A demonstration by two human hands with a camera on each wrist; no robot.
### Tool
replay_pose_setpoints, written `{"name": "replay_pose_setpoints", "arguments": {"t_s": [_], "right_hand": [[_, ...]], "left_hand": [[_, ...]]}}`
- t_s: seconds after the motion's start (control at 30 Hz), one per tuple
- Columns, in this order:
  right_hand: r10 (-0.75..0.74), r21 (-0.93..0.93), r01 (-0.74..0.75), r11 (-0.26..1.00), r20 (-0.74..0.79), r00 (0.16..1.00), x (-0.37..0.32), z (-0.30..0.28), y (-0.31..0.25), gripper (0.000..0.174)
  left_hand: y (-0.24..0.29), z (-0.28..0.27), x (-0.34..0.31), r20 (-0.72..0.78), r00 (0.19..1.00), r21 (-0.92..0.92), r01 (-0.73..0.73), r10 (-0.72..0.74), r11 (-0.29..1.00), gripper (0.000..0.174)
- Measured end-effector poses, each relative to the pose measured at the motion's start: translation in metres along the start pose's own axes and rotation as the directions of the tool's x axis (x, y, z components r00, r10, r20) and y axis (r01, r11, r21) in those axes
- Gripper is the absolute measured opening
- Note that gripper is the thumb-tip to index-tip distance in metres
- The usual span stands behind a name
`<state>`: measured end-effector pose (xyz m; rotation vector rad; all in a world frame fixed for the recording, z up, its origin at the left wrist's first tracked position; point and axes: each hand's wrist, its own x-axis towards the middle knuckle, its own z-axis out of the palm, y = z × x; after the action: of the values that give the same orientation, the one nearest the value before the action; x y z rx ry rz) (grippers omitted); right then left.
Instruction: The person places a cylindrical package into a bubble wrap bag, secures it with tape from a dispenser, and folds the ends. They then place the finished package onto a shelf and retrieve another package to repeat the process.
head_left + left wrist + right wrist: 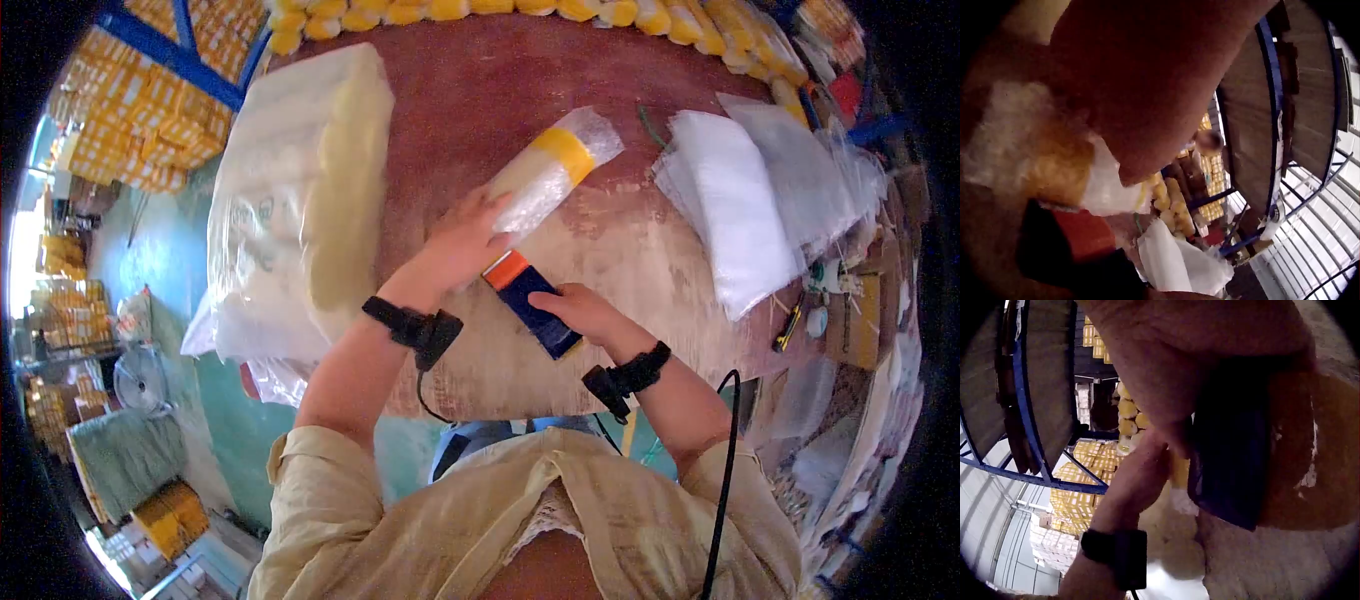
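Observation:
A clear, crinkly bubble-wrap package point(545, 180) with a yellow band lies slantwise on the table point(640, 260). My left hand point(462, 245), blurred in the head view, grips its near end, fingers and thumb spanning its width. In my right hand point(590, 315) is a flat dark-blue block point(545, 315) with an orange-red end, held with the thumb on top. That orange end sits close beside the left hand and the package. The right wrist view has the dark-blue block point(1232, 450) large, next to a scuffed orange-brown face. The package point(1060, 162) is dim under the left hand in the left wrist view.
A large plastic-wrapped bale point(300, 200) stands on the table's left. White plastic bags point(735, 210) lie on the right. Several yellow-and-white bundles point(450, 8) line the far edge. A black cable point(725, 480) hangs by the right arm. Stacked cartons point(130, 110) stand at the back left.

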<state>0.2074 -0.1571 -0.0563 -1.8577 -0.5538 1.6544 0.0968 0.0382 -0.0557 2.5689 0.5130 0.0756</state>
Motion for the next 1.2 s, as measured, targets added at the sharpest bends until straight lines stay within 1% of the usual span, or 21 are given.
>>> {"name": "replay_pose_setpoints", "arguments": {"t_s": [0.07,0.1,0.13,0.17,0.27,0.33,0.37,0.43,0.47,0.53,0.57,0.63,0.67,0.77,0.87,0.9,0.97,1.0,1.07,1.17,1.2], "right_hand": [[0.006,-0.101,-0.006,0.995,-0.003,1.000,0.001,-0.006,-0.005,0.052],[0.014,-0.152,-0.015,0.988,-0.005,1.000,-0.002,-0.007,-0.010,0.054],[-0.019,-0.123,0.013,0.992,-0.044,0.999,-0.017,-0.007,-0.023,0.054],[-0.031,-0.160,0.025,0.987,-0.033,0.999,-0.023,-0.011,-0.028,0.054],[-0.082,-0.246,0.086,0.966,0.025,0.996,-0.032,-0.018,-0.033,0.054],[-0.149,-0.268,0.163,0.950,0.073,0.986,-0.040,-0.025,-0.028,0.054],[-0.095,-0.366,0.134,0.921,0.123,0.988,-0.040,-0.027,-0.026,0.053],[0.035,-0.551,0.087,0.830,0.207,0.978,-0.038,-0.030,-0.024,0.052],[-0.009,-0.548,0.142,0.824,0.238,0.971,-0.039,-0.026,-0.024,0.053],[-0.096,-0.534,0.255,0.806,0.307,0.947,-0.044,-0.012,-0.032,0.055],[-0.090,-0.563,0.260,0.784,0.311,0.946,-0.045,-0.004,-0.042,0.056],[-0.088,-0.617,0.273,0.738,0.314,0.945,-0.048,0.014,-0.074,0.058],[-0.125,-0.581,0.311,0.752,0.338,0.933,-0.047,0.022,-0.087,0.059],[-0.140,-0.646,0.272,0.713,0.249,0.958,-0.020,0.049,-0.086,0.060],[-0.147,-0.565,0.250,0.786,0.222,0.964,-0.013,0.057,-0.074,0.060],[-0.147,-0.538,0.245,0.807,0.220,0.964,-0.013,0.058,-0.073,0.060],[-0.086,-0.550,0.181,0.815,0.194,0.977,-0.016,0.059,-0.070,0.058],[-0.056,-0.553,0.147,0.820,0.179,0.982,-0.019,0.058,-0.069,0.057],[-0.057,-0.510,0.141,0.849,0.176,0.983,-0.028,0.054,-0.066,0.058],[-0.056,-0.406,0.114,0.906,0.152,0.987,-0.041,0.045,-0.038,0.058],[-0.053,-0.367,0.101,0.925,0.141,0.989,-0.047,0.040,-0.026,0.058]], "left_hand": [[0.016,0.000,0.021,0.058,0.991,0.040,0.115,-0.117,0.993,0.069],[0.021,-0.003,0.030,0.092,0.985,-0.030,0.151,-0.148,0.988,0.073],[0.024,-0.008,0.039,0.130,0.975,-0.101,0.196,-0.182,0.975,0.078],[0.026,-0.010,0.044,0.172,0.961,-0.171,0.247,-0.218,0.954,0.082],[0.012,0.010,0.044,0.057,0.973,-0.081,0.227,-0.223,0.970,0.086],[0.020,0.006,0.029,0.156,0.942,-0.223,0.327,-0.298,0.918,0.082],[0.024,0.005,0.019,0.206,0.921,-0.292,0.379,-0.330,0.878,0.081],[0.016,0.015,-0.009,0.306,0.908,-0.543,0.415,-0.287,0.730,0.073],[0.011,0.019,-0.023,0.354,0.899,-0.649,0.434,-0.257,0.625,0.069],[0.007,0.008,-0.043,0.476,0.851,-0.576,0.493,-0.223,0.652,0.068],[0.007,0.000,-0.051,0.534,0.819,-0.535,0.519,-0.209,0.667,0.067],[0.003,-0.019,-0.057,0.423,0.881,-0.484,0.418,-0.213,0.769,0.066],[-0.003,-0.026,-0.056,0.364,0.908,-0.450,0.365,-0.206,0.815,0.066],[-0.024,-0.029,-0.032,0.384,0.923,-0.488,0.221,-0.020,0.844,0.068],[-0.025,-0.015,-0.020,0.340,0.937,-0.590,0.274,-0.074,0.759,0.089],[-0.025,-0.010,-0.019,0.303,0.951,-0.536,0.216,-0.053,0.816,0.095],[-0.026,-0.001,-0.019,0.239,0.971,-0.405,0.094,0.006,0.909,0.107],[-0.025,0.000,-0.020,0.244,0.970,-0.394,0.110,-0.012,0.913,0.109],[-0.023,0.001,-0.018,0.253,0.967,-0.367,0.137,-0.043,0.920,0.115],[-0.014,-0.014,-0.016,0.316,0.946,-0.294,0.163,-0.065,0.942,0.113],[-0.016,-0.012,-0.016,0.313,0.949,-0.332,0.159,-0.050,0.930,0.112]]}}
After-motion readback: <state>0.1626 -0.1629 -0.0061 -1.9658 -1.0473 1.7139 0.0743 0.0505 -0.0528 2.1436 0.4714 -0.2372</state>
